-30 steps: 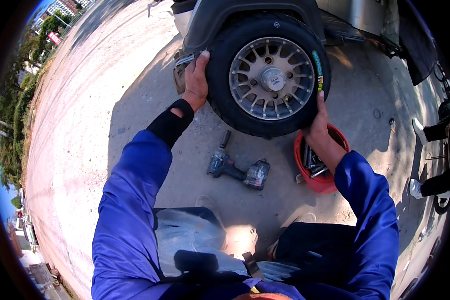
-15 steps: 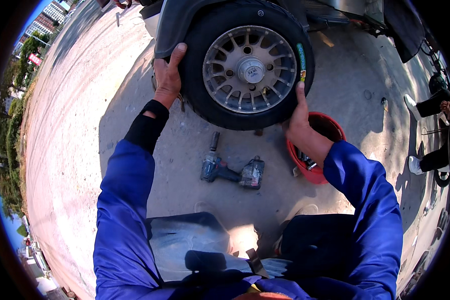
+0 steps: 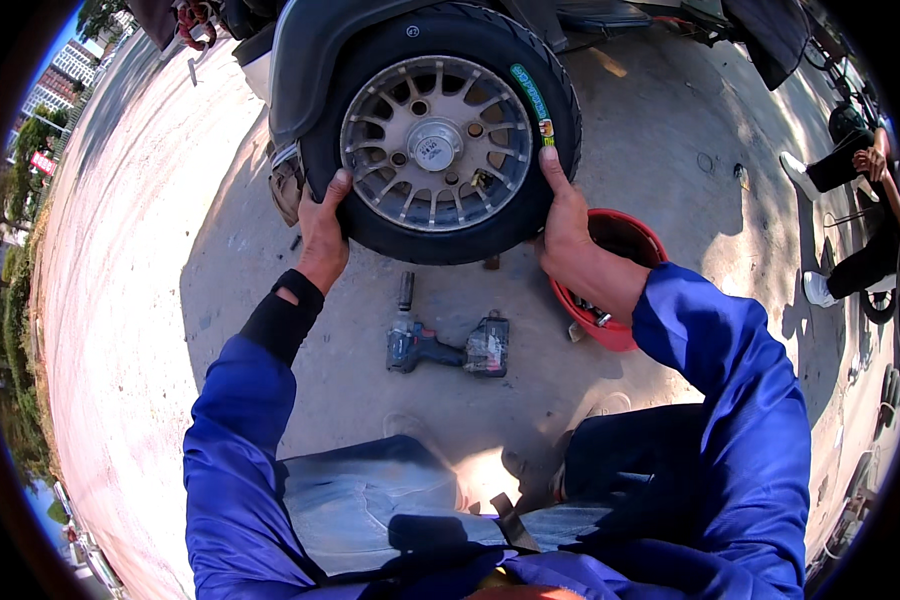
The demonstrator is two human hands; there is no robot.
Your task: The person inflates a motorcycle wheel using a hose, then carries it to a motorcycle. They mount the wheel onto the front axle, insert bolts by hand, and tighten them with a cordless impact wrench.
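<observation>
A black-tyred wheel point(image 3: 438, 240) with a silver multi-spoke rim stands upright at the vehicle's dark fender point(image 3: 302, 85). My left hand point(image 3: 323, 230) grips its lower left edge, thumb on the sidewall and the fingers hidden behind the tyre. On the lower right edge my right hand point(image 3: 565, 220) has hold of it, thumb beside the green sticker point(image 3: 532, 100). Below the wheel a cordless impact wrench point(image 3: 440, 347) with a long socket lies on the ground. The red bucket point(image 3: 625, 335) beside my right wrist holds metal parts.
On the right sits a person in dark trousers point(image 3: 850, 180) and white shoes, near a bicycle point(image 3: 878, 300). At the top left another person's hand point(image 3: 195, 22) shows. A crumpled brownish item point(image 3: 286, 185) is left of the tyre. My bent knees are close below the impact wrench.
The wheel has turned a little anticlockwise, its green sticker moving up and left. My left hand has gone lower on the tyre. The whole view has also shifted somewhat.
</observation>
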